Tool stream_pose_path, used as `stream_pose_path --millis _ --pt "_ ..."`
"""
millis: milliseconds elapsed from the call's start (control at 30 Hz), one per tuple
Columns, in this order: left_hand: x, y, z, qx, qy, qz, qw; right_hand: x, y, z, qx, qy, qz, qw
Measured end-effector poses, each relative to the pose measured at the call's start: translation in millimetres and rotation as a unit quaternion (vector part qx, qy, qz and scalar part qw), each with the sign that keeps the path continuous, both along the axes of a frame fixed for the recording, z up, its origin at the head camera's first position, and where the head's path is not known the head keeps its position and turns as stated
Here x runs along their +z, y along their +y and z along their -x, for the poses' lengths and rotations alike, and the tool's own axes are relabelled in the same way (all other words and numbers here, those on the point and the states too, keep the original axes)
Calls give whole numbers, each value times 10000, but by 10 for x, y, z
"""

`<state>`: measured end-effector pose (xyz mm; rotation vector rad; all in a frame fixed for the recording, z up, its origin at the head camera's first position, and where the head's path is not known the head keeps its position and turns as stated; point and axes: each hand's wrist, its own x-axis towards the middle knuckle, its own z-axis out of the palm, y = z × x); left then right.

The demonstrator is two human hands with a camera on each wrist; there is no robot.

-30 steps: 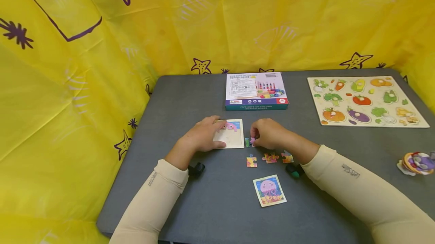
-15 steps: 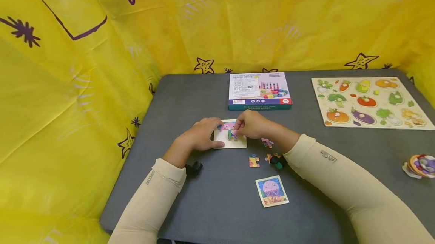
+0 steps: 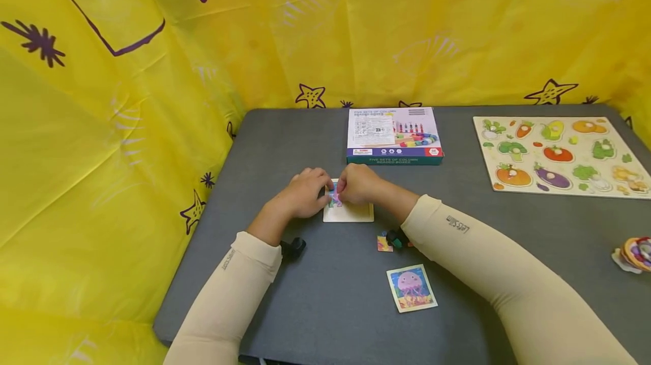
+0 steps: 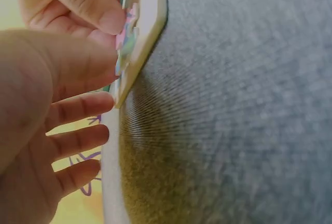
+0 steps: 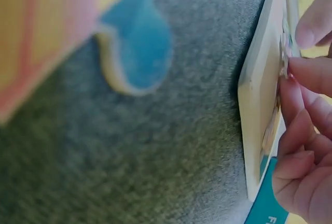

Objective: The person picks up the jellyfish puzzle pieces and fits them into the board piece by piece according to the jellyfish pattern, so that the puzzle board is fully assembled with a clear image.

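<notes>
A small wooden puzzle tray (image 3: pixel 348 216) lies mid-table, with printed pieces along its far side, partly covered by my hands. Between thumb and forefinger my right hand (image 3: pixel 360 184) pinches a jigsaw piece (image 3: pixel 335 200) with pink and green print, at the tray's left side. My left hand (image 3: pixel 304 194) is at the tray's left edge. In the left wrist view its thumb comes up to the piece (image 4: pixel 128 41), the forefinger touches the tray corner and the other fingers spread loosely. Loose jigsaw pieces (image 3: pixel 383 244) lie nearer me, partly hidden under my right wrist.
A jellyfish picture card (image 3: pixel 412 289) lies near the front. Behind the tray is a boxed bead set (image 3: pixel 394 136). A vegetable peg puzzle board (image 3: pixel 529 156) lies at the back right, and a colourful small toy (image 3: pixel 638 254) is at the right edge. Yellow cloth hangs behind.
My right hand has carried the jigsaw piece from the table right of the tray leftward onto the tray's left side. My left thumb has moved up from the tray's lower edge towards the piece.
</notes>
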<state>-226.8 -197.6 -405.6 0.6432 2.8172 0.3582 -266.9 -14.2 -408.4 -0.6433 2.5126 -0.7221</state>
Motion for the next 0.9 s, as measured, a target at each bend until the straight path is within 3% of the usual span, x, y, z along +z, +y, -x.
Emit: stream_pose_path --millis 133,333,667,900 --pt "-12 24 42 66 133 7 9999 8 -11 -3 -85 154 -89 9998" --pt "-57 29 100 60 190 31 9998 11 5 -6 -143 52 -186 9997" --pt "-45 48 110 103 164 63 9998 38 14 46 -248 267 -309 9989" --pt "-33 77 89 -90 259 199 9994 204 269 -26 93 470 -473 9977"
